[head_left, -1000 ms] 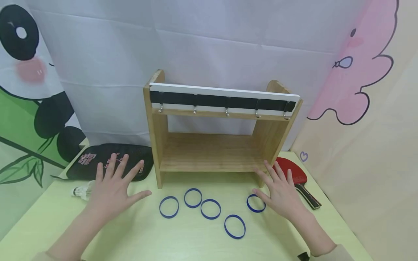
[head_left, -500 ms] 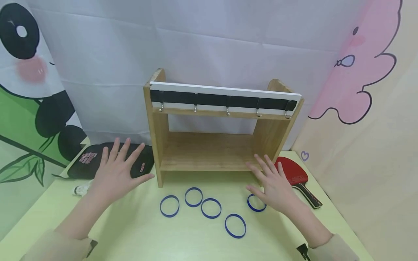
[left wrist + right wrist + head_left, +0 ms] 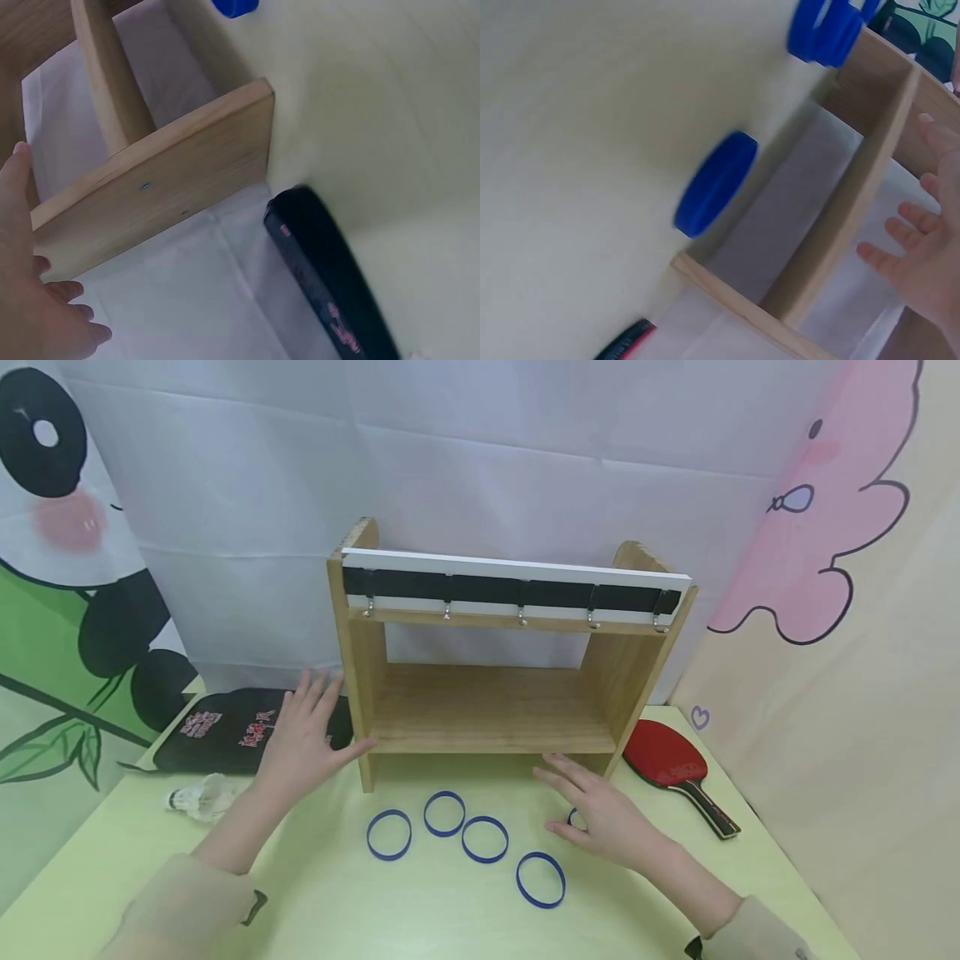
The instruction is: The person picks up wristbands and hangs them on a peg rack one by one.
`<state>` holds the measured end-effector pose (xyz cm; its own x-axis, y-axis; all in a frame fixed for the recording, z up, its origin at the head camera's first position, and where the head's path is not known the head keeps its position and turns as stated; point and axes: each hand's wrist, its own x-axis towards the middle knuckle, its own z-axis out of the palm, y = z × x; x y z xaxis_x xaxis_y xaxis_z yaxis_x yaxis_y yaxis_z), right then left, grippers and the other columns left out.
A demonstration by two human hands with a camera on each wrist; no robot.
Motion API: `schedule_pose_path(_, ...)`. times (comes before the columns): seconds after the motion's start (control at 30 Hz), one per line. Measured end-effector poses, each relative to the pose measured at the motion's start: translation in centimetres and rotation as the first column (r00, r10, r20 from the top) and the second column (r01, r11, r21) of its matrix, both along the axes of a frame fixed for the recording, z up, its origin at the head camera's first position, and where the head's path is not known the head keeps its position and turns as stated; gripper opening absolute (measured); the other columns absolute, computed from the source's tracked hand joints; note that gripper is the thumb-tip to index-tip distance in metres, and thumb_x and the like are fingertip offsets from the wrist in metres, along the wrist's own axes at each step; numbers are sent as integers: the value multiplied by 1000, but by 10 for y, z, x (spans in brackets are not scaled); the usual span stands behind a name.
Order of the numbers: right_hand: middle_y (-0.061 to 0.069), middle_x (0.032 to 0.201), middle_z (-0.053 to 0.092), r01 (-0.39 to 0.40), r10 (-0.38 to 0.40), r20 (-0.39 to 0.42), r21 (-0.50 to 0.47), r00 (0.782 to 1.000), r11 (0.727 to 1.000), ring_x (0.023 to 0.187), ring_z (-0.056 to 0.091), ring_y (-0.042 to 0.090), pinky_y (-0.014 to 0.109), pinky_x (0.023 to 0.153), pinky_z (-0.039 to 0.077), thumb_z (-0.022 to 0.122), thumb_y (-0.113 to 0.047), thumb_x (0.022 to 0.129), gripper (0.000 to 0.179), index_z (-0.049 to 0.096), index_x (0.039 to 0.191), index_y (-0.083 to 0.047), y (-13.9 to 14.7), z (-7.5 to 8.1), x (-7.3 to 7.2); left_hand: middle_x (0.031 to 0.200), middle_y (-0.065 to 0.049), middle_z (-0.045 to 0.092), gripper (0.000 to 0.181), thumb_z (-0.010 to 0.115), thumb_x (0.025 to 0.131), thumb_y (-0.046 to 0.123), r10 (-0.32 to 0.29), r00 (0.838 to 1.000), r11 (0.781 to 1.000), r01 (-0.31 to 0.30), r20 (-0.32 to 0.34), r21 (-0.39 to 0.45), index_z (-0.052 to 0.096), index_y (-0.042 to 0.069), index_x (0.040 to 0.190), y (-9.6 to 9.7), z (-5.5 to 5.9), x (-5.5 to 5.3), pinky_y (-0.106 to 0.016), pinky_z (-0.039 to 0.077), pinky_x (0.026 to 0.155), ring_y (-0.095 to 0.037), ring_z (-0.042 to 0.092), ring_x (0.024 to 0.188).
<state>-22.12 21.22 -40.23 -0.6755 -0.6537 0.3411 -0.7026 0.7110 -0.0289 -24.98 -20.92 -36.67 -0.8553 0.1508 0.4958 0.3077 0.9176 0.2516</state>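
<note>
A wooden shelf rack [image 3: 480,710] stands on the table, its white-and-black front strip [image 3: 517,585] carrying several small metal hooks [image 3: 522,617]. My left hand [image 3: 300,747] is spread at the rack's left side panel [image 3: 165,184]; whether the thumb touches the wood I cannot tell. Fingers extended, my right hand [image 3: 603,814] hovers before the rack's lower right corner. It partly covers one blue ring [image 3: 573,817], which the right wrist view shows whole as a blue band [image 3: 716,184]. Several more blue rings, such as the nearest one [image 3: 541,903], lie on the table. Both hands hold nothing.
A black zip case [image 3: 217,735] lies at the back left, with a shuttlecock [image 3: 206,797] in front of it. Right of the rack is a red table tennis bat [image 3: 667,756]. A printed cloth [image 3: 487,468] hangs behind the table [image 3: 420,918].
My left hand has moved right, from over the black case to the rack's left side. The right hand has shifted left and lower, now partly covering the rightmost blue ring.
</note>
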Motion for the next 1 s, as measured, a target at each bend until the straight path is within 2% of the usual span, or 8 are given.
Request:
schedule_pose_path(0.17, 2, 148, 38, -36, 33, 146, 19, 989, 999, 130, 45, 22, 40, 97, 52, 72, -37, 82, 71, 39, 144, -25, -2, -17, 0, 156, -19, 16, 103, 72, 79, 48, -13, 1000, 986, 8, 28, 168, 8, 13, 153, 5, -16, -13, -61, 14, 116, -36, 7, 144)
schedule_pose_path(0.27, 1, 144, 44, -53, 43, 234, 38, 971, 998, 129, 46, 20, 39, 100, 50, 71, -36, 84, 67, 42, 142, -25, -4, -26, -2, 154, -19, 20, 103, 73, 79, 45, -14, 1000, 970, 9, 21, 242, 8, 15, 153, 7, -24, -18, -66, 26, 108, -40, 18, 141)
schedule_pose_path(0.37, -1, 138, 49, -93, 72, 289, 58, 954, 994, 127, 47, 18, 37, 102, 48, 70, -36, 85, 60, 47, 139, -23, -3, -34, -5, 152, -20, 25, 102, 74, 79, 42, -25, 1000, 957, 25, -3, 288, 9, 14, 153, 9, -32, -22, -65, 33, 104, -44, 29, 135)
schedule_pose_path(0.53, -4, 123, 58, -154, 117, 317, 93, 941, 984, 115, 52, 15, 32, 97, 52, 69, -35, 85, 45, 59, 127, -20, -3, -39, -7, 149, -21, 32, 102, 76, 79, 37, -42, 998, 939, 54, -44, 339, 9, 17, 153, 9, -44, -29, -62, 41, 100, -45, 38, 128)
schedule_pose_path(0.67, -8, 108, 62, -176, 134, 352, 88, 926, 980, 101, 54, 9, 23, 87, 53, 70, -31, 86, 29, 67, 112, -19, -5, -39, -9, 142, -21, 40, 99, 77, 79, 27, -81, 992, 913, 113, -97, 391, 12, 19, 153, 10, -51, -34, -56, 50, 92, -41, 46, 123)
schedule_pose_path(0.83, -14, 91, 62, -162, 130, 425, 40, 896, 986, 86, 52, 1, 15, 76, 52, 70, -26, 86, 11, 70, 95, -20, -5, -40, -12, 134, -24, 47, 97, 77, 79, 20, -110, 983, 910, 158, -146, 382, 14, 19, 153, 9, -56, -37, -53, 56, 82, -41, 51, 116)
schedule_pose_path(0.9, -16, 86, 62, -165, 139, 432, 22, 891, 986, 82, 51, -1, 14, 73, 51, 71, -25, 86, 7, 70, 90, -20, -5, -42, -13, 132, -24, 49, 97, 77, 79, 19, -120, 980, 913, 171, -157, 371, 15, 21, 153, 8, -57, -37, -50, 58, 77, -40, 53, 113)
schedule_pose_path(1.0, -18, 82, 60, -159, 138, 437, 10, 889, 987, 78, 50, -2, 13, 70, 50, 71, -23, 85, 4, 69, 86, -21, -4, -44, -14, 127, -22, 51, 99, 78, 78, 16, -155, 975, 903, 204, -158, 377, 14, 23, 153, 5, -58, -38, -40, 61, 68, -36, 56, 108)
